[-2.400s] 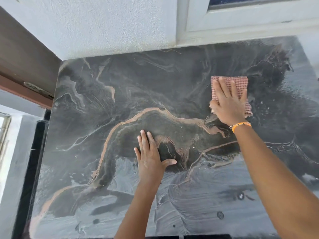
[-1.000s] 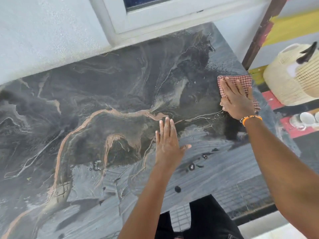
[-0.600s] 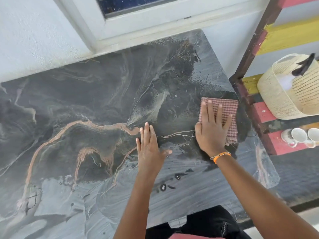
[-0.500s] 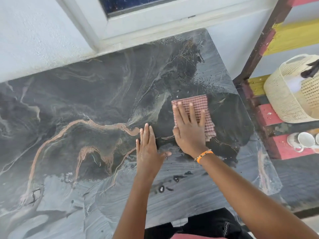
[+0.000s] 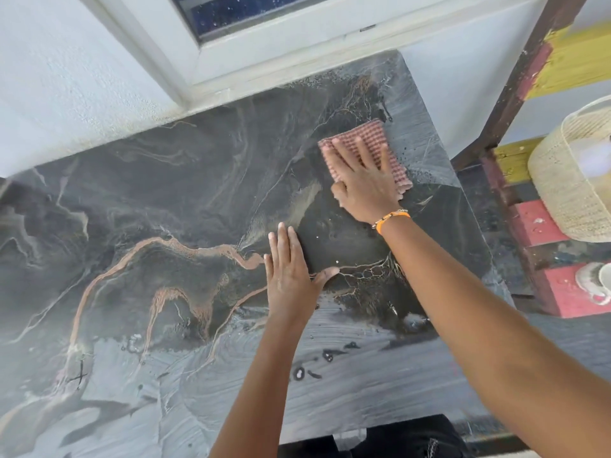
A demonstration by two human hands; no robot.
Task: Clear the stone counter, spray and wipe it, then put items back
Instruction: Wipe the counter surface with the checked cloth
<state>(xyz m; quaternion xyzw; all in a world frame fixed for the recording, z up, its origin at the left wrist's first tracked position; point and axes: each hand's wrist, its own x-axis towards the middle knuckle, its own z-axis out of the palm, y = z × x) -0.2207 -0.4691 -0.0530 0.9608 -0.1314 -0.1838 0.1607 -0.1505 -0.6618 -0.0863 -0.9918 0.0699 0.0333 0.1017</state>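
The dark marbled stone counter (image 5: 185, 200) fills most of the head view, wet and streaked, with an orange vein across its middle. My right hand (image 5: 362, 183) lies flat with straight fingers on a folded pink checked cloth (image 5: 380, 140), pressing it onto the counter's far right part. My left hand (image 5: 291, 276) rests flat on the stone nearer to me, fingers straight and thumb spread out. Nothing else stands on the counter.
A white wall and window frame (image 5: 264, 54) run along the counter's back edge. To the right stands a painted red and yellow wooden shelf (image 5: 535, 226) with a woven basket (image 5: 575, 180) and a white cup (image 5: 591, 282). The counter's right edge (image 5: 476, 226) drops off beside the shelf.
My right hand has slid the cloth away from me toward the back right of the counter. My left hand stays planted on the stone.
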